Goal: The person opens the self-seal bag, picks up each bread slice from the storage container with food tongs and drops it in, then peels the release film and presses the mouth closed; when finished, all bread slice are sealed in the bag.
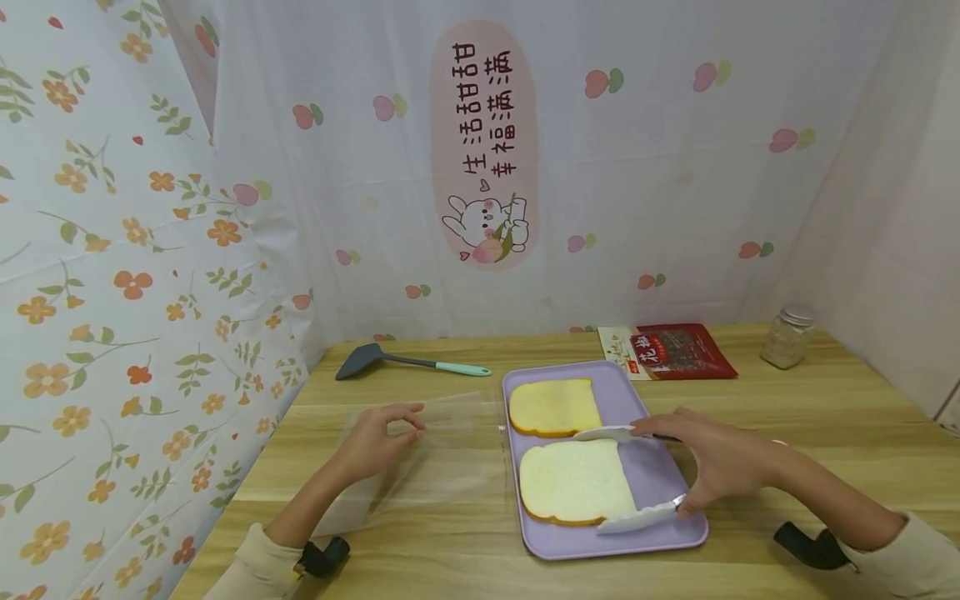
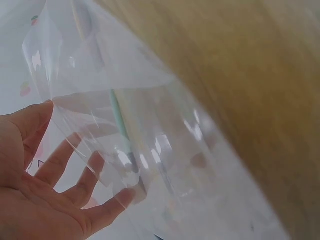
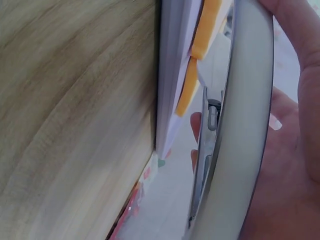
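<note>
My left hand holds the edge of a clear plastic bag; in the left wrist view the thumb meets the film and the other fingers spread along it. With my right hand I grip a pair of food tongs, thumb on one arm and fingers on the other. Their white tips are spread to either side of the near bread slice. Beyond it lies a yellower bread slice. Both slices rest flat on a lilac tray.
Behind the bag lies a turner with a dark blade and mint handle. A red spice packet is behind the tray, and a lidded glass jar stands at the back right. Patterned cloth borders the wooden table.
</note>
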`<state>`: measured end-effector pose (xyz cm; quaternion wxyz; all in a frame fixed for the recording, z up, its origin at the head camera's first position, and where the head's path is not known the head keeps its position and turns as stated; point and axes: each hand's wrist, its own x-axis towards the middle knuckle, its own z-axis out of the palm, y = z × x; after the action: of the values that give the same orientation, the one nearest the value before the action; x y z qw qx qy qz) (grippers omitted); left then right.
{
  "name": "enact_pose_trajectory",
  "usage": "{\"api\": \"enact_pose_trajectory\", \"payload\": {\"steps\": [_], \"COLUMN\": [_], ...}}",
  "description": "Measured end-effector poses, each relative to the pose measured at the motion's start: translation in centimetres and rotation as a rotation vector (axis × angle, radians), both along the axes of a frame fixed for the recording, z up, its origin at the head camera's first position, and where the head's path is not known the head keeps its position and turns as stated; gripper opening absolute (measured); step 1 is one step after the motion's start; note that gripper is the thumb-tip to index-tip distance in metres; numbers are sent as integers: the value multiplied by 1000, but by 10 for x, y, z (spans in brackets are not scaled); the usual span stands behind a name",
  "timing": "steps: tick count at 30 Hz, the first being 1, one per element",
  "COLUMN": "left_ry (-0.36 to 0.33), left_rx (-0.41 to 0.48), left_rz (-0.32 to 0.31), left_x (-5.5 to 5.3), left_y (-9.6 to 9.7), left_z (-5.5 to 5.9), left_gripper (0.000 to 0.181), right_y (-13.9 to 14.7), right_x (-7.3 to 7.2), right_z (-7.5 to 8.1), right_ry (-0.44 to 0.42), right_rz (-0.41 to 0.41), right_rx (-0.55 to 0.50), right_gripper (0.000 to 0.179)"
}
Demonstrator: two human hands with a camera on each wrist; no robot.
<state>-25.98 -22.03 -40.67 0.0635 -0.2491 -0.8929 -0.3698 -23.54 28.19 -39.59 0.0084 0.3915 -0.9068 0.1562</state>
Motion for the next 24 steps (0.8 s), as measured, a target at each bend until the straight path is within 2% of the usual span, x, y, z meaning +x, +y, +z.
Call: {"api": "enact_pose_trajectory", "payload": {"steps": [7,10,19,24], "left_ry": [-10,-14,-27,-8], "left_rx": [-2,-1,-5,-8], "left_rz": [4,4,12,14], "left_x": [0,0,2,2], "left_y": [-1,-1,0,-1], "left_z": [1,1,-1,-1], "left_gripper": [3,4,4,3], "right_y": [1,2,3,4], "right_x": [-5,-6,-7,-7], "right_z": [-3,-4,-5,-6], "right_ry": [53,52,-32,-34], "right_rz": [37,49,43,58], "right_rx": [-25,-39,-72,-102], "right_gripper": [94,91,79,77]}}
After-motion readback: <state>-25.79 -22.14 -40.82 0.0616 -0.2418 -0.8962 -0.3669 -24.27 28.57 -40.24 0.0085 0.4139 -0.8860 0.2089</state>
